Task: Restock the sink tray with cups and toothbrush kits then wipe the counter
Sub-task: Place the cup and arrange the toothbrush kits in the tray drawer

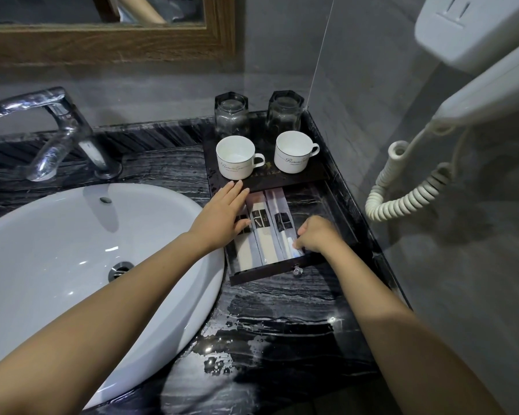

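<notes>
Here the right hand point(315, 235) is curled, its fingertips pinching the near end of the rightmost toothbrush kit point(282, 223), apparently to square it against its neighbours in the drawer point(267, 272). The left hand point(225, 214) lies flat with straight fingers over the drawer's left edge and the leftmost kit point(244, 253). It is probably steadying the packets while the other one is lined up.

Three clear packets lie lengthwise, side by side, in the left part of the drawer, and the right part shows its bare bottom. The drawer stands open toward the person from under the black tray point(306, 175), with a small knob point(297, 269) on its front.

On the tray top two white mugs point(236, 157) stand upright with their handles to the right. Behind them two glasses point(231, 113) sit upside down, likely to keep dust out. The cups look restocked and the kits nearly so. The dark counter point(267, 324) beside the white sink point(57, 250) shows wet streaks, so the wiping seems not yet done.
</notes>
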Available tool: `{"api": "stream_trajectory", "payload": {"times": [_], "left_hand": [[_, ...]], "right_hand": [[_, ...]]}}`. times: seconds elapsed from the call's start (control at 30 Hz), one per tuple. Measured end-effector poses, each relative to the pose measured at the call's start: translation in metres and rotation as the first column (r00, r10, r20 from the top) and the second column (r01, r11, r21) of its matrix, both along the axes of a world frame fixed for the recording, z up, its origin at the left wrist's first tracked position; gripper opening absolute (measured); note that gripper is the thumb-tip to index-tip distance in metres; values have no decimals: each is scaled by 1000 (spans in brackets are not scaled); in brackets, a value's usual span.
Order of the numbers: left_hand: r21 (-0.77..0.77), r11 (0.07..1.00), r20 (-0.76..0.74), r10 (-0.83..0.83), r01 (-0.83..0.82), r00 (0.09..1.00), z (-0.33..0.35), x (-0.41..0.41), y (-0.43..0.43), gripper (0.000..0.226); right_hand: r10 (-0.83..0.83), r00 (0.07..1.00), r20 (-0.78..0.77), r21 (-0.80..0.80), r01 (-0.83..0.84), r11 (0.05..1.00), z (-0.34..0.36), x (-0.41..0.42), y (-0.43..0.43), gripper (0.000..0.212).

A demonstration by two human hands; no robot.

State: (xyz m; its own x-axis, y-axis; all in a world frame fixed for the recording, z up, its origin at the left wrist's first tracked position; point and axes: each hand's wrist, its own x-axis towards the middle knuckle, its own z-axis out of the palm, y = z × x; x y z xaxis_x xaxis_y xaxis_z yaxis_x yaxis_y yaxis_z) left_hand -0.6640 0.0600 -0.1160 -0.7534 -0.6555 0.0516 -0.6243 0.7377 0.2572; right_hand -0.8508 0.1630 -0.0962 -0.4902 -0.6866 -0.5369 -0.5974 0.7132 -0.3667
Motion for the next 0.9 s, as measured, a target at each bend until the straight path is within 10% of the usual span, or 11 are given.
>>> {"api": "stream_trajectory", "payload": {"times": [0.33,0.47,0.57,0.9], "left_hand": [[8,1000,-1,-6,6,1000,0,1,-2,68],[-26,1000,23,-9,10,1000,0,3,-2,68],[-61,998,40,8,-6,999,-1,7,-2,68],[-3,999,-24,48,-48,999,-2,8,0,67]], "right_hand": [[38,998,-51,24,-37,999,5,-1,3,25],[19,957,-290,-315,-114,942,15,7,31,12],[-109,966,-236,-547,-40,836,11,24,73,13],[-296,941,163,-574,334,748,-44,61,89,18]]}}
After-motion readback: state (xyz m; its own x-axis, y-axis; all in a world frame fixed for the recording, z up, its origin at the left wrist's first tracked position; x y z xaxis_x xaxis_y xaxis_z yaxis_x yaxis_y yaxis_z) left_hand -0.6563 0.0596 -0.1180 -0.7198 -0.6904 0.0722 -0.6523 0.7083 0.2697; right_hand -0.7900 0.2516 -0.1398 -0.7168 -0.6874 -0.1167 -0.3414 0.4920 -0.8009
